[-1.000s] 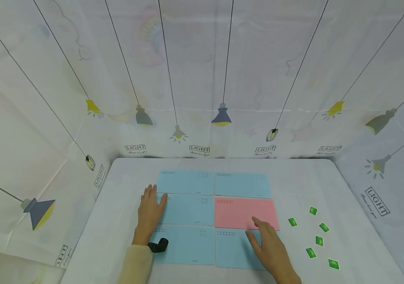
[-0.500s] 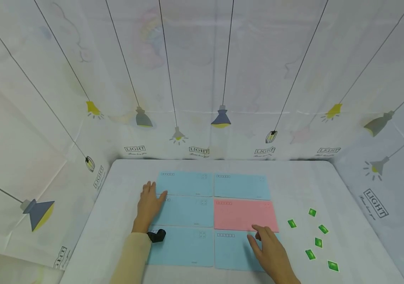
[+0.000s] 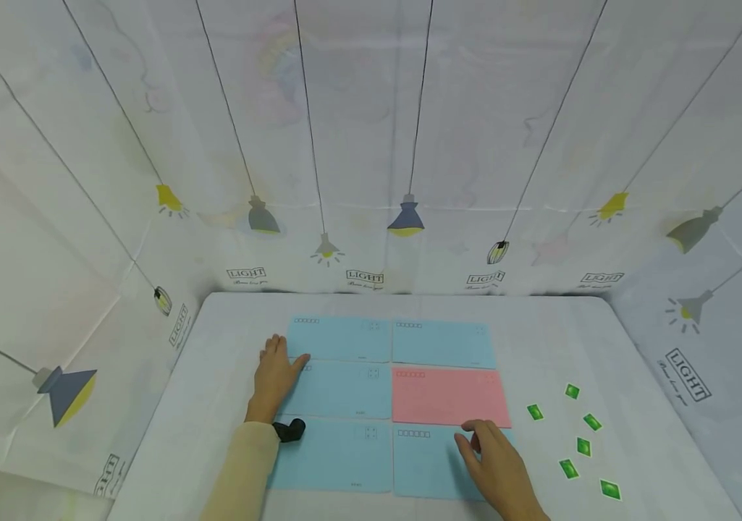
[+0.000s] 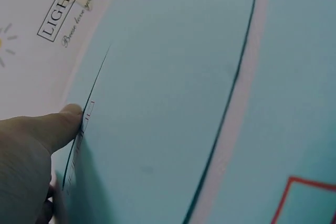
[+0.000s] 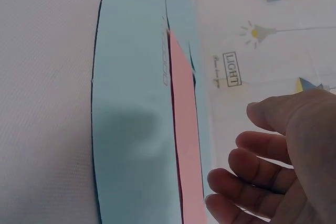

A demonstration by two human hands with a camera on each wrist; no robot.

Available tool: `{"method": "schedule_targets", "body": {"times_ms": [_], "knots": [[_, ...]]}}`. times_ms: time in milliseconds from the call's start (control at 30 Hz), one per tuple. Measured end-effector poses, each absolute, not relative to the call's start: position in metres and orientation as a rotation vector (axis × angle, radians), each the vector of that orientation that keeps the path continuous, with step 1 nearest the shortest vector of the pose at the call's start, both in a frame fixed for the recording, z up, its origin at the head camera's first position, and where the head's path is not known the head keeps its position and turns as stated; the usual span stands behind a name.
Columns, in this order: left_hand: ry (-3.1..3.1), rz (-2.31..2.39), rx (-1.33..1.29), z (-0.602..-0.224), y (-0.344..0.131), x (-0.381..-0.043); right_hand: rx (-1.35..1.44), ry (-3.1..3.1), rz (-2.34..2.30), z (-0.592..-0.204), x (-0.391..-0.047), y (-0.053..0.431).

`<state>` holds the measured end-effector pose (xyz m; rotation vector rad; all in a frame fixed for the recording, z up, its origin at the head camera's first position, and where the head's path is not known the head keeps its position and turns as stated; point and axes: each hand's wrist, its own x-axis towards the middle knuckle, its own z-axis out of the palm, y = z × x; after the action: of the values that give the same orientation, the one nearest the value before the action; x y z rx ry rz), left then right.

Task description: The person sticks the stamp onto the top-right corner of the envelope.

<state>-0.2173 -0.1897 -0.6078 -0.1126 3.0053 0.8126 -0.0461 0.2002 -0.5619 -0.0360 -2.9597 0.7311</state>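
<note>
Pink paper marks out one envelope among six: the pink envelope (image 3: 449,396) lies flat mid-column on the right, between the far-right blue envelope (image 3: 442,345) and the near-right blue envelope (image 3: 426,467). The left column holds the far-left blue envelope (image 3: 338,340), the middle-left blue envelope (image 3: 344,394) and the near-left blue envelope (image 3: 334,456), all on the white tabletop (image 3: 553,340). The left hand (image 3: 275,376) rests at this column's left edge, fingers extended forward, thumb spread with its tip at the seam between the upper two envelopes; it grasps nothing. The right hand (image 3: 497,463) hangs over the near-right blue envelope, casting a shadow, its fingers loosely bent round nothing. Six green rhombus cut-outs (image 3: 583,446) lie scattered farther right, apart from both hands. The step in hand seems to be steadying the envelopes in their rows; a next move by the right hand would probably call for a light, flat touch, since thin paper could slide out of line.
</note>
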Motion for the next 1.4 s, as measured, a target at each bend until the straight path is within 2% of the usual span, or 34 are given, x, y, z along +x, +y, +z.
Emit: {"method": "schedule_targets", "body": {"times_ms": [733,1400], "knots": [[3.023,0.761,-0.058,-0.602,-0.194,-0.218,-0.08,-3.003,0.797,-0.563,-0.049,0.207],[3.008,0.768,-0.047,-0.608,-0.194,-0.219,-0.229,-2.968,0.662,-0.561,-0.061,0.272]]}}
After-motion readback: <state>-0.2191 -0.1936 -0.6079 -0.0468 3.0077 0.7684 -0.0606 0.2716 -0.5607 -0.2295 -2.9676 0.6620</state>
